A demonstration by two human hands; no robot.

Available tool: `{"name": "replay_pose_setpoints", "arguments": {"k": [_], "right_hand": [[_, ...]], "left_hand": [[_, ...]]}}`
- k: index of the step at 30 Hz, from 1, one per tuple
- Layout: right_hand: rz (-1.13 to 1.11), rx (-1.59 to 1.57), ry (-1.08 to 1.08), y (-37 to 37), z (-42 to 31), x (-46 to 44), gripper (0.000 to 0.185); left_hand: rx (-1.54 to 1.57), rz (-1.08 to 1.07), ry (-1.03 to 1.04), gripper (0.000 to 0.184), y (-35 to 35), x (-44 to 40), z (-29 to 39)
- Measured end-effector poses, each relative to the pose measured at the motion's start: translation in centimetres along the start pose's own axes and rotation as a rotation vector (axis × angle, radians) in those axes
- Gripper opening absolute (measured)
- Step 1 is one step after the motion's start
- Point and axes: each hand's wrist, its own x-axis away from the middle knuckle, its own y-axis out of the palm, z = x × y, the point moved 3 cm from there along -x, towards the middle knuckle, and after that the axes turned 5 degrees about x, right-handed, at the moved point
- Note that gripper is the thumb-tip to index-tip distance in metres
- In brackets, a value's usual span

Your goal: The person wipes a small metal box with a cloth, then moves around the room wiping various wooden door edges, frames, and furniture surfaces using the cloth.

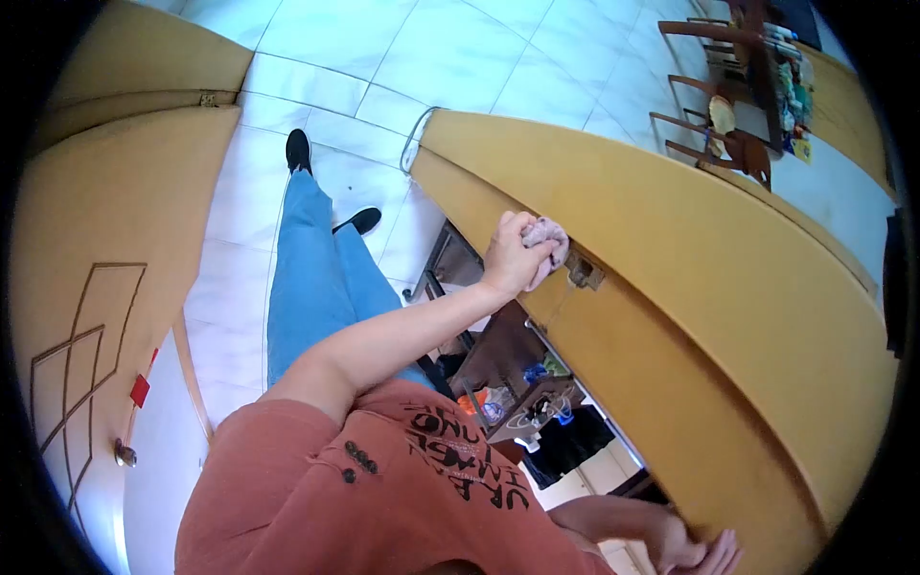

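Observation:
A crumpled pale pink cloth [546, 251] is bunched in my left hand [516, 254], whose fingers are wrapped round it. That hand presses the cloth against the yellowish-brown wooden door frame or panel [671, 278], right beside a small metal latch fitting [583, 272]. My left arm stretches across in front of my body. At the lower right, my right hand [704, 554] rests on the same wooden surface with its fingers stretched out and nothing visible in them. Part of my right forearm is in view.
A wooden door [125, 220] with a round knob [125, 452] stands on the left. Beyond the panel are a dark shelf [508, 364] with loose items and, at the upper right, chairs [704, 120] by a cluttered table [762, 67]. White tiles [335, 57] cover the floor.

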Motion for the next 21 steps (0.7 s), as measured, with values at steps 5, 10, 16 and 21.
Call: {"name": "replay_pose_setpoints", "arguments": {"k": [5,10,16,21], "right_hand": [[0.012,-0.042,-0.003,0.9,0.5,0.5,0.035],[-0.019,-0.082,-0.018,1.1,0.7,0.9,0.036],[0.006,-0.103,-0.009,0.5,0.6,1.3,0.037],[0.030,-0.115,0.025,0.3,1.1,1.6,0.038]], "left_hand": [[0.216,0.045,-0.056,0.028,-0.2,-0.8,-5.3],[0.039,0.167,0.095,0.014,-1.6,-5.1,-12.0],[0.129,0.172,-0.352,0.003,-4.7,-10.9,-12.3],[0.306,-0.015,-0.333,0.020,-2.5,-4.6,-5.5]]}}
